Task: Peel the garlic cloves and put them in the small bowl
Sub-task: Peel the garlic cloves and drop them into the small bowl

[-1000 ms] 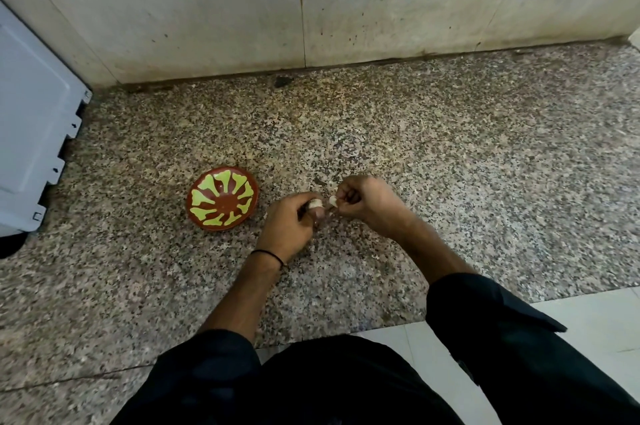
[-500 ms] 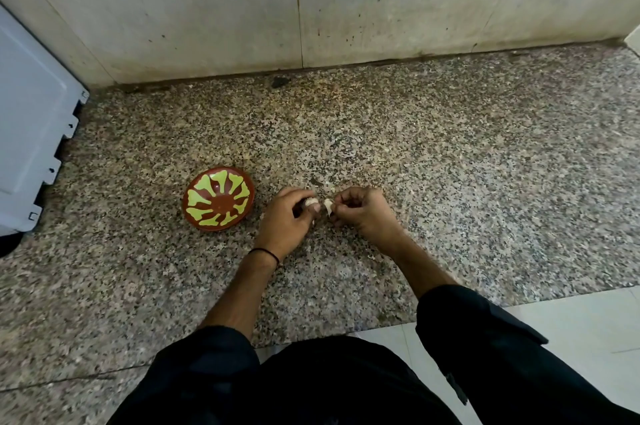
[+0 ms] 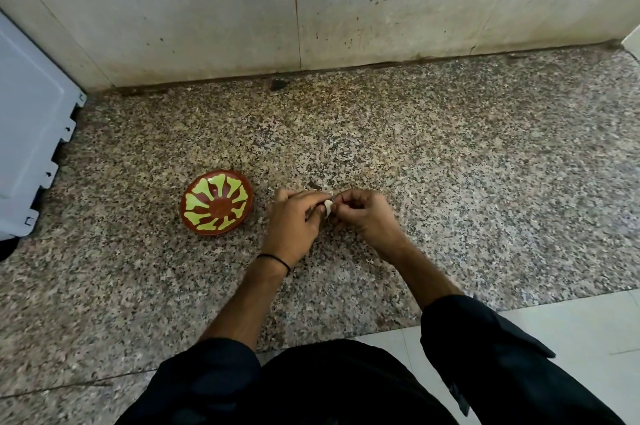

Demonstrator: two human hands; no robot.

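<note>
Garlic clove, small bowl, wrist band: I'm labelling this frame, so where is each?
garlic clove [image 3: 328, 207], head view, its pale exposed side.
small bowl [image 3: 239, 187], head view, painted inner wall.
wrist band [image 3: 276, 259], head view, middle of the black strand.

Both hands meet over the speckled granite surface [image 3: 450, 164]. The left hand [image 3: 294, 223] and right hand [image 3: 363, 216] pinch a pale clove [image 3: 328, 207] between their fingertips. The bowl [image 3: 216, 202], brown with green petals, sits just left of the left hand. A black band [image 3: 275, 260] circles the left wrist.
</note>
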